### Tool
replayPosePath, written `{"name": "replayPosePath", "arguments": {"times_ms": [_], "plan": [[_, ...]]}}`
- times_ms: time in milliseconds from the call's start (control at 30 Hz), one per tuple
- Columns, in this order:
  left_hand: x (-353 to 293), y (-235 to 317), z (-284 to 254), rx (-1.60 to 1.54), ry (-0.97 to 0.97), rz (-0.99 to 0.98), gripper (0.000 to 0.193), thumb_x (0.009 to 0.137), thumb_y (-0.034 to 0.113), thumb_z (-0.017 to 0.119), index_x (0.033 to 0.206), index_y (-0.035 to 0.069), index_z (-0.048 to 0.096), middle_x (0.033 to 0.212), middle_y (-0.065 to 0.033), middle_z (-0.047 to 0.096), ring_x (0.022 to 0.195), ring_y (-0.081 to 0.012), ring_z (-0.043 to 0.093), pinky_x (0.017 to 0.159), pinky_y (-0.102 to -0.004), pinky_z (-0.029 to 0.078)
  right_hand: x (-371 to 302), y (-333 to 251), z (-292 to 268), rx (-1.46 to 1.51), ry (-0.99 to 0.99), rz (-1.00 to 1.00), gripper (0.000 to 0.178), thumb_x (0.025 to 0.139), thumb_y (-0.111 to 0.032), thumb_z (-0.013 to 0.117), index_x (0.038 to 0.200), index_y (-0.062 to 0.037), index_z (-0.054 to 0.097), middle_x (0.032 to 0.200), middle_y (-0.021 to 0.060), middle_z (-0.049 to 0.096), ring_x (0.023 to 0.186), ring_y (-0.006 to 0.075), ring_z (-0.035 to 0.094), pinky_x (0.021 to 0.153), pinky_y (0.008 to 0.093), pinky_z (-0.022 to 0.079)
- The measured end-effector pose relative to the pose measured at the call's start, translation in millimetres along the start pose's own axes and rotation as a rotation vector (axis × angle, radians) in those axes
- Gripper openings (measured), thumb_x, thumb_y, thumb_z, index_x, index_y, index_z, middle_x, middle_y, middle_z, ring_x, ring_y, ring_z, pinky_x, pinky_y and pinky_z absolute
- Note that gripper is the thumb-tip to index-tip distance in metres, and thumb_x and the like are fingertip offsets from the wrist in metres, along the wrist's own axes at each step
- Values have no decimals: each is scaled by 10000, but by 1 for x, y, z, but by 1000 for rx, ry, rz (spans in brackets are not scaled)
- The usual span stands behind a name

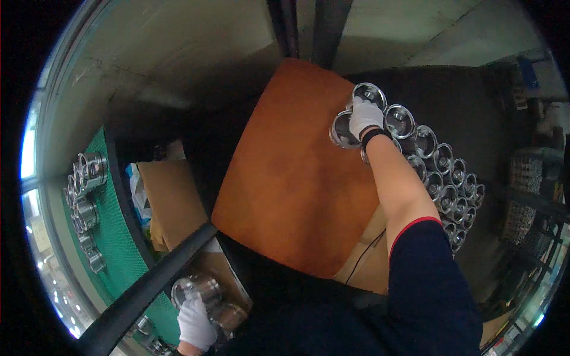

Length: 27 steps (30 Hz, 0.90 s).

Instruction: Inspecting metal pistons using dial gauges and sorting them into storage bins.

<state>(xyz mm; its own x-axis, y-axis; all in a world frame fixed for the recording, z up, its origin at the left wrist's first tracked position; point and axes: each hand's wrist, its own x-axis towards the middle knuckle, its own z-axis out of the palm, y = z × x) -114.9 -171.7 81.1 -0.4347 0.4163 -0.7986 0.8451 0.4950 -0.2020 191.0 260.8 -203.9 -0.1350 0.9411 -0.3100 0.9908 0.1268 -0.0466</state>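
Observation:
Both my hands wear white gloves. My right hand (366, 117) reaches far out over the table, its fingers closed on the rim of a shiny metal piston (373, 92) at the far end of a group. Another piston (343, 132) stands just left of that hand, and one more (399, 120) to its right. Low at the left, my left hand (196, 323) grips a piston (203, 288) beside the black bar. A further piston (230, 316) sits right next to it, partly hidden. The fingertips of both hands are partly covered by the metal.
Several pistons (446, 197) stand in rows along the right of the brown board (297, 172). More pistons (90, 170) rest on a green mat (113, 219) at the left. A black bar (148, 288) crosses the lower left, near a cardboard piece (173, 199).

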Motion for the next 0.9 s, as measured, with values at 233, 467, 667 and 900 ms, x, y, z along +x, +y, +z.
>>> {"name": "replayPosePath", "arguments": {"times_ms": [233,467,667,900], "plan": [[131,116,-41,177,280,713,747,789,35,619,1452,-65,289,1389,-326,436,1204,-466,524,996,-463,481,-5,11,22,16,178,-38,211,899,-180,582,1096,-104,593,1040,127,659,1018,297,633,866,429,491],[273,261,-121,261,568,978,324,857,44,519,1176,22,572,1079,-246,626,993,-426,613,856,-503,519,-2,13,31,75,260,-70,182,880,-147,549,1047,-104,604,1018,103,650,994,281,608,862,439,459],[339,359,-161,466,696,1053,218,855,67,543,1059,32,611,1047,-208,645,981,-383,630,850,-464,529,-1,11,27,93,236,-71,203,859,-148,560,1051,-102,606,1009,103,649,981,278,603,854,427,452],[371,410,-162,445,693,1087,208,859,56,534,1040,29,633,1018,-187,657,996,-368,632,860,-458,528,0,12,24,157,141,-57,288,821,-137,594,1105,-89,594,1055,117,639,1039,302,588,879,443,434]]}}
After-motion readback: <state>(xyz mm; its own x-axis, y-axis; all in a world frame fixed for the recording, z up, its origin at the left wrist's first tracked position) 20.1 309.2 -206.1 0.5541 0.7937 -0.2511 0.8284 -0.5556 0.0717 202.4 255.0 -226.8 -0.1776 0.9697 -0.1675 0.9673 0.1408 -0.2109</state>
